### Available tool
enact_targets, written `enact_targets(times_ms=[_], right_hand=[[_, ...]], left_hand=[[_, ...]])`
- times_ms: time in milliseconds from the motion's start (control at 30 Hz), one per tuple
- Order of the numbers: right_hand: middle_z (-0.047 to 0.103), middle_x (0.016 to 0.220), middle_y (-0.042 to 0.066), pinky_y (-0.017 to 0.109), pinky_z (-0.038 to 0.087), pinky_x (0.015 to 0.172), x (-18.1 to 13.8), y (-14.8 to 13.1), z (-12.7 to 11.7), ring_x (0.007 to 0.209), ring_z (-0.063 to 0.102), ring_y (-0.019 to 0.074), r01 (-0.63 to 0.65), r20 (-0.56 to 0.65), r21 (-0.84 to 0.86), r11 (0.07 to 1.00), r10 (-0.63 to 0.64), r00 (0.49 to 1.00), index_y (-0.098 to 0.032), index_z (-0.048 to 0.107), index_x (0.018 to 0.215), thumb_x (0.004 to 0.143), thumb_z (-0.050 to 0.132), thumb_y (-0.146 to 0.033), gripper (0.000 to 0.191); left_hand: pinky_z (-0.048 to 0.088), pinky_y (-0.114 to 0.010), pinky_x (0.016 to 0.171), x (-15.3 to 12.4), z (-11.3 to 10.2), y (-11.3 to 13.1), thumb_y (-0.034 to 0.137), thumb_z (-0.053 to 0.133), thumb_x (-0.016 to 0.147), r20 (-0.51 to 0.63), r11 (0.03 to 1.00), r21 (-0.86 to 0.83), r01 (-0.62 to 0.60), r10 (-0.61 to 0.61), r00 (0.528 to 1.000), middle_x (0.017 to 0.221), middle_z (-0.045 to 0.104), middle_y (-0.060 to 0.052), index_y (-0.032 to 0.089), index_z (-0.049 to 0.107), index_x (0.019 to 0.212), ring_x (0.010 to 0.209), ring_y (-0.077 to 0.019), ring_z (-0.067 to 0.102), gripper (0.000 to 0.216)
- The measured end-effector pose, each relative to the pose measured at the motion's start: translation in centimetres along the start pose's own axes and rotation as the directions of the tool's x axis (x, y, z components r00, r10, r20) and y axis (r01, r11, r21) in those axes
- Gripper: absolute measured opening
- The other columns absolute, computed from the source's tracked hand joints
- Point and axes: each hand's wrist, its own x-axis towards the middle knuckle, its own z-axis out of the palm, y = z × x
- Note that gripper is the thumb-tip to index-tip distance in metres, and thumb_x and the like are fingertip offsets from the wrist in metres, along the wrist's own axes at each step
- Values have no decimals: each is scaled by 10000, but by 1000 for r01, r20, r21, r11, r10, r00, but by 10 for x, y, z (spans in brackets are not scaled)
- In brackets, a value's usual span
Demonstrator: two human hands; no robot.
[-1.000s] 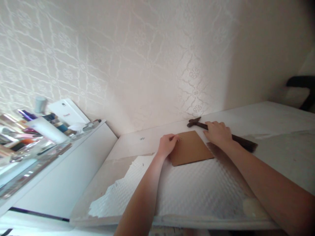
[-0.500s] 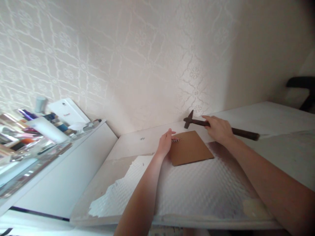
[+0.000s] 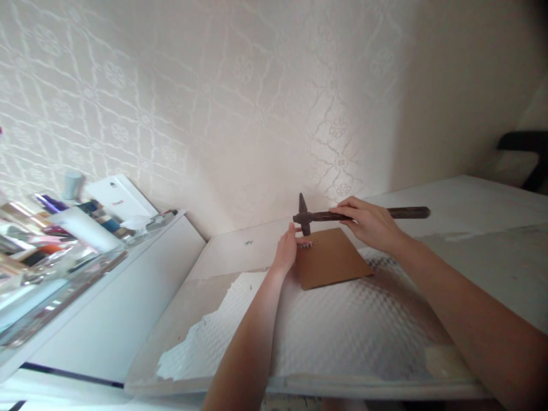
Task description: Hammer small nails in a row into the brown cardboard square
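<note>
My right hand grips the handle of a dark hammer, lifted off the table with its head just above the far left corner of a brown square board. My left hand rests at that corner, its fingers pinched on something small, perhaps a nail, at the board's edge. The board lies on a white dimpled sheet spread on the table.
The table is pale and runs to a patterned wall. On the left a white shelf carries several bottles and tubes. A dark chair part shows at the far right. Two small dark specks lie near the wall.
My right hand has lifted the hammer from the table and swung its head left over the board's corner. My left hand stayed at the corner, fingers now upright and pinched.
</note>
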Motion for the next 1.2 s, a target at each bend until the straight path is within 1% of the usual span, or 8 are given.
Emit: enact_targets(times_ms=[200, 367, 567, 667, 767, 933, 1100, 1200], right_hand=[[627, 1027, 34, 260, 447, 692, 0, -2, -3, 885, 594, 166, 73, 70, 3, 997, -73, 995, -236, 644, 1080, 828, 447, -78, 357], [623, 1049, 34, 250, 448, 686, 1, -1, -3, 879, 596, 160, 23, 23, -2, 1000, -23, 999, -239, 635, 1096, 836, 466, -112, 335], [632, 1043, 19, 255, 444, 674, 0, 1, -4, 878, 600, 161, 27, 82, -10, 1000, -26, 996, -249, 638, 1078, 850, 440, -116, 330], [628, 1069, 25, 258, 447, 689, 0, 2, -4, 894, 598, 161, 6, 36, 7, 1000, -6, 999, -249, 632, 1091, 858, 450, -149, 312], [625, 1079, 28, 255, 448, 692, 1, 3, -4, 901, 598, 159, 1, 4, 20, 1000, -1, 1000, -252, 627, 1102, 859, 462, -166, 306], [633, 1039, 14, 244, 440, 659, 1, 5, -4, 865, 604, 152, 21, 77, 0, 1000, -21, 997, -263, 645, 1060, 847, 473, -151, 296], [626, 1069, 21, 244, 441, 676, 1, 4, -5, 899, 598, 159, -6, 8, 17, 1000, 6, 1000, -242, 631, 1090, 854, 469, -157, 298], [627, 1062, 19, 246, 442, 681, 2, 1, -5, 891, 600, 156, -1, 35, 26, 1000, 0, 999, -254, 640, 1076, 850, 459, -143, 310]], left_hand=[[374, -365, 961, 0, 0, -1, 605, 136, 900, 7, 999, 9, -43, 43, 999, 806, 724, -116, 99, 650, 1024, 959, -246, 645, 732], [350, -380, 982, 0, 0, -1, 615, 134, 896, -5, 999, 22, -27, 27, 1000, 789, 727, -104, 102, 603, 1119, 974, -240, 637, 730], [345, -376, 986, 1, 0, -3, 621, 127, 893, 15, 999, 8, -49, 49, 999, 798, 724, -120, 97, 635, 1056, 1000, -243, 628, 748], [338, -388, 992, 0, 0, -2, 624, 140, 892, 9, 999, 15, -33, 33, 999, 816, 726, -119, 94, 600, 1121, 1017, -242, 619, 738], [341, -393, 991, 0, 0, -1, 620, 141, 894, 11, 999, 19, -26, 26, 1000, 820, 727, -114, 99, 593, 1133, 1031, -241, 612, 730], [319, -393, 1013, 0, -1, -2, 603, 128, 903, 19, 998, 18, -52, 52, 998, 819, 729, -106, 107, 612, 1096, 1040, -239, 612, 720], [311, -386, 1020, -2, -2, 0, 607, 139, 900, 8, 998, 25, -65, 65, 998, 791, 728, -107, 91, 595, 1125, 1054, -233, 604, 725], [346, -387, 991, -1, -1, 0, 594, 134, 904, 15, 998, 11, -55, 55, 998, 771, 725, -109, 79, 598, 1119, 1018, -242, 622, 726]])
